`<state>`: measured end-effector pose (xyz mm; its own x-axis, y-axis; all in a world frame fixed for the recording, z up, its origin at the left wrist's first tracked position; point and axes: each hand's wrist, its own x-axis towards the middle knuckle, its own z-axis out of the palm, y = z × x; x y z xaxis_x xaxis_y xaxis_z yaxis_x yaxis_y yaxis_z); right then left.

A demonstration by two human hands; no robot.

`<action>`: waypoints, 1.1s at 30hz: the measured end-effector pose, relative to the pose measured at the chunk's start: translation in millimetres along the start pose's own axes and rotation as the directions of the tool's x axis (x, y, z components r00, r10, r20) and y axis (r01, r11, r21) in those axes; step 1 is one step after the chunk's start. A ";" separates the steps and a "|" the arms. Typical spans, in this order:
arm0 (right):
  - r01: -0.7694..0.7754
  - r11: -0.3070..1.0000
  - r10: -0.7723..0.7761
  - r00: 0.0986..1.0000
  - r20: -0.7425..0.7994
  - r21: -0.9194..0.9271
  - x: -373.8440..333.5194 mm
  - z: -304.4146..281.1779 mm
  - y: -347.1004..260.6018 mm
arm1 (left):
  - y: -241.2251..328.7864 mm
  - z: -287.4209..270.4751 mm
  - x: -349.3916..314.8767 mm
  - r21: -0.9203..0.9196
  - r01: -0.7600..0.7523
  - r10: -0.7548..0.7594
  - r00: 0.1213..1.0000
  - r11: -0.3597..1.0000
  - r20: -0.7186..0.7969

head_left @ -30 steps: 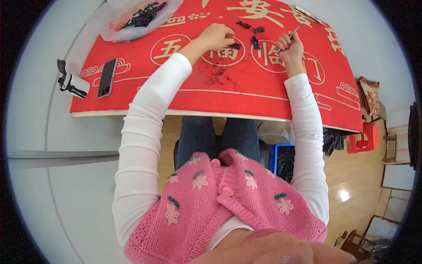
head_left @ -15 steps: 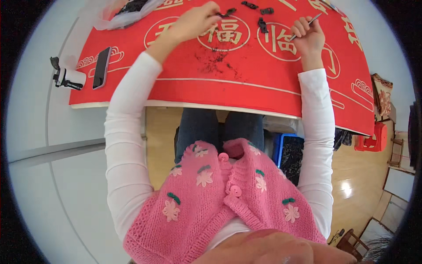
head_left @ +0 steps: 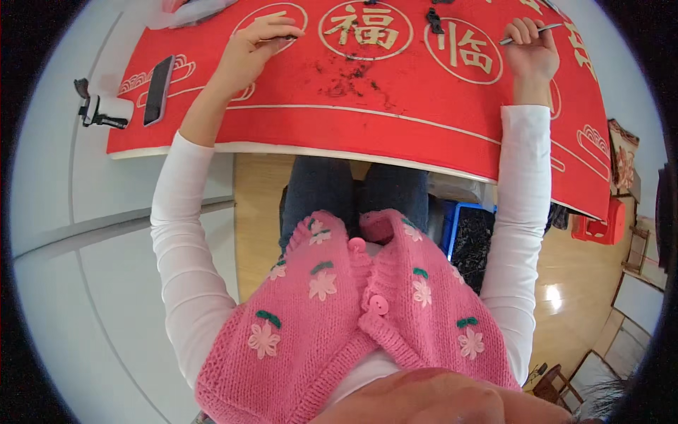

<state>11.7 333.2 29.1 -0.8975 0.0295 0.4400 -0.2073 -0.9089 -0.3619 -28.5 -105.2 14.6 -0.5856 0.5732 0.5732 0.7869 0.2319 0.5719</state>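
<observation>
1. Left hand (head_left: 254,46): rests on the red mat (head_left: 424,120), left of its dark debris patch (head_left: 349,74); fingers curled, pinching a small dark part (head_left: 288,37).
2. Right hand (head_left: 531,49): clenched around a thin metal tool (head_left: 530,33), right of the debris patch.
3. Black phone (head_left: 158,90): lies on the mat's left end.

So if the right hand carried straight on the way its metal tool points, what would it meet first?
Probably nothing: the right hand aims the thin metal tool up and to the right across the red mat, toward the picture's edge.
</observation>
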 end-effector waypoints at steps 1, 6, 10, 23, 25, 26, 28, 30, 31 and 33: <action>0.003 1.000 -0.003 1.000 -0.004 -0.015 1.2 -7.0 -3.0 | -2.9 2.4 1.8 -0.014 -0.006 0.006 1.000 1.000 -0.003; 0.285 0.955 -0.277 0.956 0.096 -0.078 10.2 -25.6 1.9 | -31.7 -11.3 11.6 -0.022 0.330 -0.303 0.889 0.944 0.342; 0.429 0.890 -0.451 0.789 -0.417 -0.152 1.0 1.7 -8.9 | -26.2 -3.9 19.9 -0.362 0.504 -0.484 0.862 0.784 0.153; 0.073 0.963 -0.030 0.985 0.169 -0.259 15.4 -49.1 14.6 | -3.1 52.9 42.1 -0.442 0.210 -0.210 0.976 0.872 0.049; 0.075 0.789 0.072 0.974 0.214 -0.610 2.7 1.8 52.1 | -11.7 48.5 31.3 -0.573 0.276 -0.206 0.961 0.772 0.186; -0.049 0.531 0.117 0.993 0.015 -0.846 -6.5 43.6 68.6 | -10.2 46.6 28.3 -0.571 0.281 -0.220 0.960 0.771 0.176; -0.209 0.193 0.072 0.977 -0.199 -0.959 -25.5 83.5 90.2 | 1.7 52.1 30.2 -0.511 0.343 -0.266 0.939 0.788 0.220; 0.241 -0.308 0.236 0.956 0.172 -0.920 -37.0 80.7 114.3 | 9.8 49.0 25.6 -0.431 0.415 -0.337 0.908 0.802 0.247; 0.238 -0.306 0.245 0.955 0.165 -0.922 -39.7 82.8 118.3 | 9.0 48.8 25.5 -0.435 0.422 -0.345 0.905 0.796 0.247; 0.231 -0.387 0.322 0.941 0.104 -0.893 -43.1 88.7 122.8 | 9.2 50.4 26.4 -0.378 0.418 -0.348 0.906 0.826 0.243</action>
<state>59.4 183.4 38.6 -0.8709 -0.3082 0.3828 -0.4746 0.7297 -0.4923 -26.8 -48.3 5.5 -0.7566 0.6292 0.1780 0.3311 0.1338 0.9341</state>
